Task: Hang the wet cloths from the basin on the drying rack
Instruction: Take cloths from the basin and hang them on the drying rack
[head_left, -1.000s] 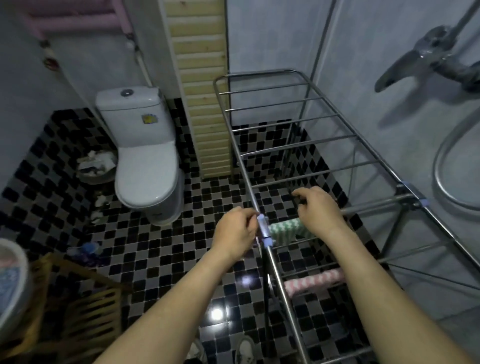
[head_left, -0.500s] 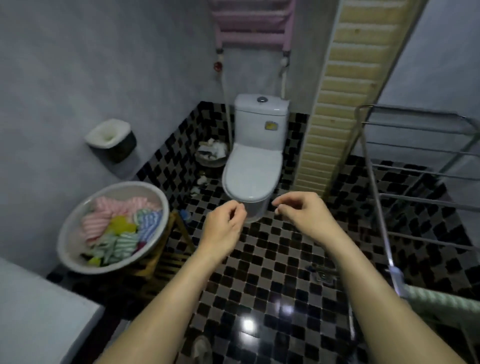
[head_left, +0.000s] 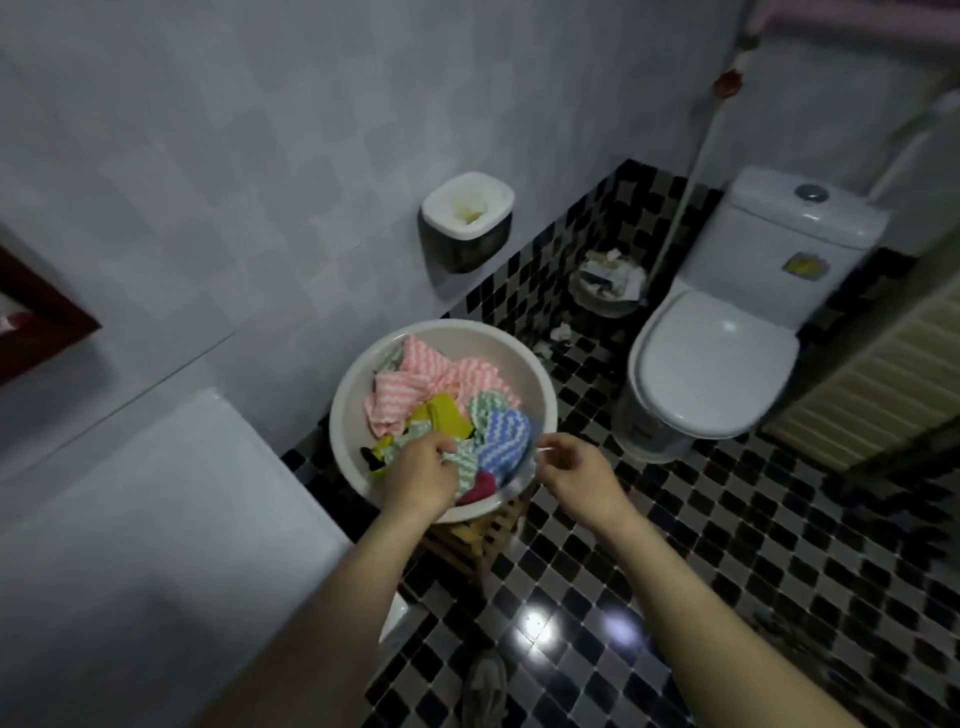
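Nearest the camera, short of the basin (head_left: 344, 395), both forearms reach forward over the black-and-white checked floor (head_left: 727, 545), and the toe of a shoe (head_left: 485, 686) shows between them. To the basin's left lies a flat white surface (head_left: 130, 545).

The white basin sits on a wooden stool (head_left: 467, 540) and holds the whole heap of wet cloths. The left hand (head_left: 421, 475) is inside the basin's near edge, fingers bent down onto a green-and-white striped cloth (head_left: 465, 465); whether they have pinched it cannot be told. The right hand (head_left: 576, 475) hovers at the basin's near right rim, fingers loosely curled, holding nothing.

Between the hands lie a blue-and-white striped cloth (head_left: 504, 436) and, at the near rim, a dark red cloth (head_left: 480, 487). Toward the basin's middle is a yellow cloth (head_left: 447, 415), and pink-and-white striped cloths (head_left: 415, 384) fill its far side.

Beyond the basin to the right stands a white toilet (head_left: 711, 374), lid down, with a waste bin (head_left: 608, 288) full of paper beside it. Behind the basin a wall-mounted box (head_left: 467, 218) hangs on the pale tiled wall.
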